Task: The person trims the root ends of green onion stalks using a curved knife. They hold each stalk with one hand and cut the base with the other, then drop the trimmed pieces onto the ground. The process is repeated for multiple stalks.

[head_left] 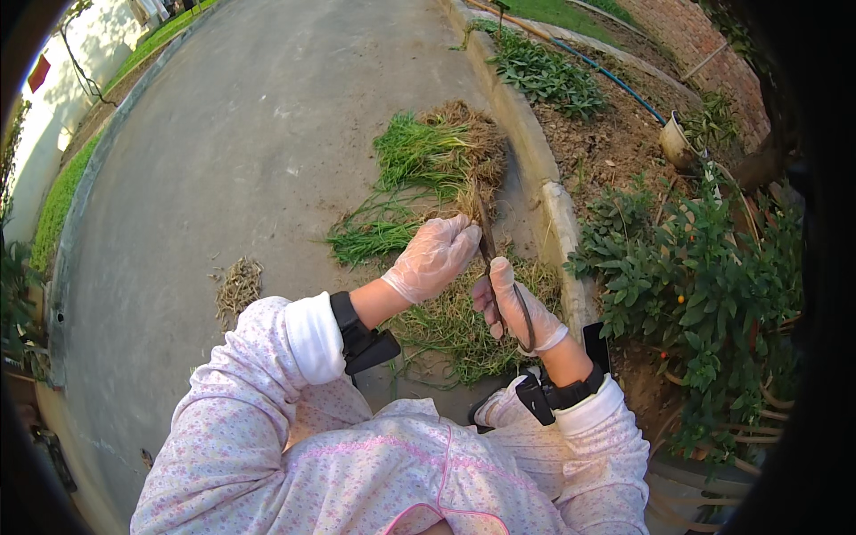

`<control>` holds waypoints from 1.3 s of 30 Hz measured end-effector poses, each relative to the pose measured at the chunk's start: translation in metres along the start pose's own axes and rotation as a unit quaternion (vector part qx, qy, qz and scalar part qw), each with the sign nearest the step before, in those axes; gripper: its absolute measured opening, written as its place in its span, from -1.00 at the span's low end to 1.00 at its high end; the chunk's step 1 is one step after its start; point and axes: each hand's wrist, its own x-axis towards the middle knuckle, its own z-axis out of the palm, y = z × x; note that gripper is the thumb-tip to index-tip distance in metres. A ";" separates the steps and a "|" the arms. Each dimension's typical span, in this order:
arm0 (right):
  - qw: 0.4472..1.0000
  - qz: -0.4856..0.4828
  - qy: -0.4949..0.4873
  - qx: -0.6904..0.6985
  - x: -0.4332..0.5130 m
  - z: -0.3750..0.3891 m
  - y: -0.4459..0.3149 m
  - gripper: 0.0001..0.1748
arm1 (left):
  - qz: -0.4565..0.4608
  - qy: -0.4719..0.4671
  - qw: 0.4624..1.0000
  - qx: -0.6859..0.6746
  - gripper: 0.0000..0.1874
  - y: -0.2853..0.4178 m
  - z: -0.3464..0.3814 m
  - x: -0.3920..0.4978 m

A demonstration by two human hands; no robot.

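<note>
My left hand, in a clear plastic glove, has its fingers pinched together on a small plant, mostly hidden by the hand, with pale roots at the fingertips. My right hand, gloved the same way, grips a pair of dark metal scissors. Their blades point away from me, right beside the left fingertips. Just beyond lies a heap of green grass-like plants with their brown roots towards the right. A smaller bunch of green stems is left of the left hand. Beneath both hands spreads a pile of loose trimmings.
A low concrete kerb runs along the right, bordering a soil bed with leafy bushes, a tilted pot and a blue hose. A small heap of dry pieces lies on the concrete ground at left.
</note>
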 end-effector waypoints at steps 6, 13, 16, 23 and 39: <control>0.999 0.006 0.007 0.033 0.002 0.001 0.000 -0.09 | 0.145 0.014 0.982 0.120 -0.77 -0.012 0.003 0.000; 0.995 0.035 0.057 0.068 -0.002 0.007 -0.004 -0.17 | -0.007 -0.034 0.999 0.014 -0.81 0.001 -0.004 0.001; 0.997 0.028 0.062 0.048 -0.003 0.005 0.000 -0.17 | -0.002 0.018 0.999 0.029 -0.78 0.004 -0.006 0.000; 0.993 0.062 -0.040 0.096 -0.009 -0.018 0.010 -0.09 | -0.116 0.062 0.978 -0.162 -0.74 0.000 -0.018 0.009; 0.999 0.025 -0.035 -0.006 -0.024 -0.039 0.005 -0.14 | -0.220 0.088 0.930 -0.282 -0.78 0.007 -0.019 0.010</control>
